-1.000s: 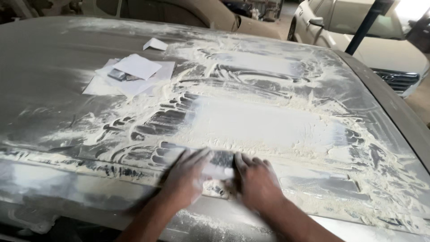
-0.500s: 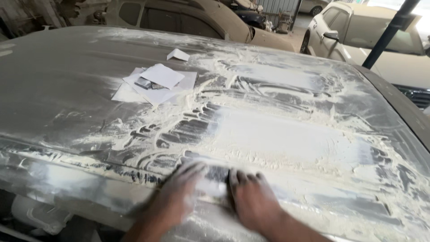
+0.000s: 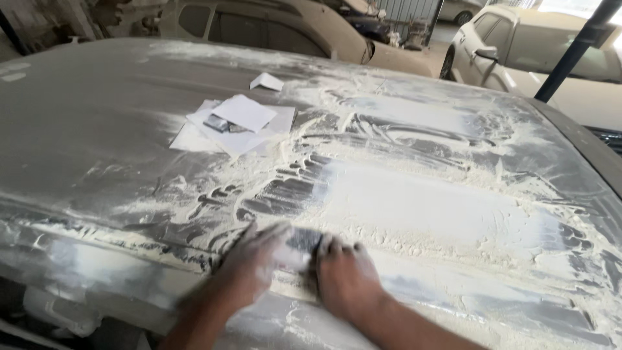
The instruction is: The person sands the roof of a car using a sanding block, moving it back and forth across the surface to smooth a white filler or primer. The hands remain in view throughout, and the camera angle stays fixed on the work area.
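Sanding block (image 3: 303, 245) under both your hands, close to the near edge of the dusty car roof (image 3: 97, 149).

Your left hand (image 3: 249, 266) and right hand (image 3: 346, 279) lie flat and spread on the block, pressing rather than gripping; the left is blurred, so its hold is unclear. Over the last second the block has stayed on the same near-edge strip while your view swung, bringing the loose sheets of paper (image 3: 236, 123) toward the roof's middle. Pale sanding dust (image 3: 414, 201) covers the panel beyond your fingers.
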